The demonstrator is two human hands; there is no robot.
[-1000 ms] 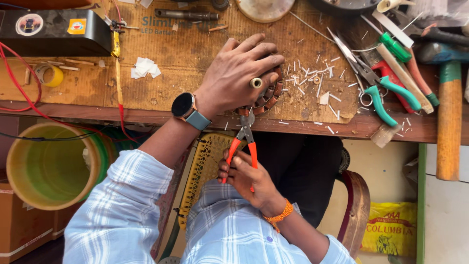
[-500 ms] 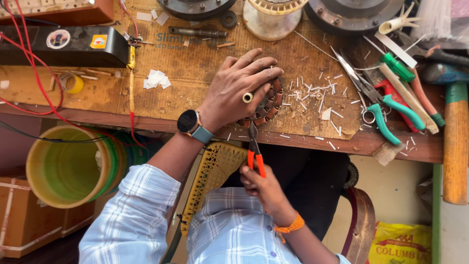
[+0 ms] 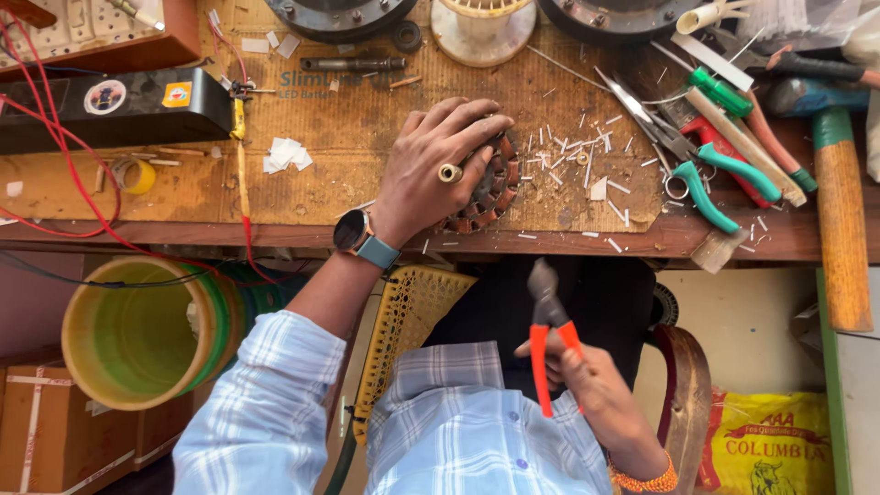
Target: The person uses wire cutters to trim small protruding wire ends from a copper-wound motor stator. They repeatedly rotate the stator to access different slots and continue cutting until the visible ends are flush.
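The wound motor core lies flat on the cardboard-covered workbench, close to the front edge, with only its right-hand arc of copper-coloured slots visible past the covering hand. The left hand is spread over the core from above — fingers splayed wide, palm down, pressing on it, a ring on one finger and a watch at the wrist. The right hand is well below the bench edge, near the lap, closed around the orange handles of a pair of pliers; the dark nose points up toward the bench, and the long axis of the tool runs nearly straight toward the core. The core therefore lies up and slightly left of the plier tip, apart from it, and the left hand is the nearer hand by far — already in contact. White wire or insulation offcuts are scattered on the cardboard just right of the core. Further right lie scissors and green-handled pliers, then a hammer at the bench end. A black box with red leads sits at the left, and a yellow-green bucket stands below the bench.
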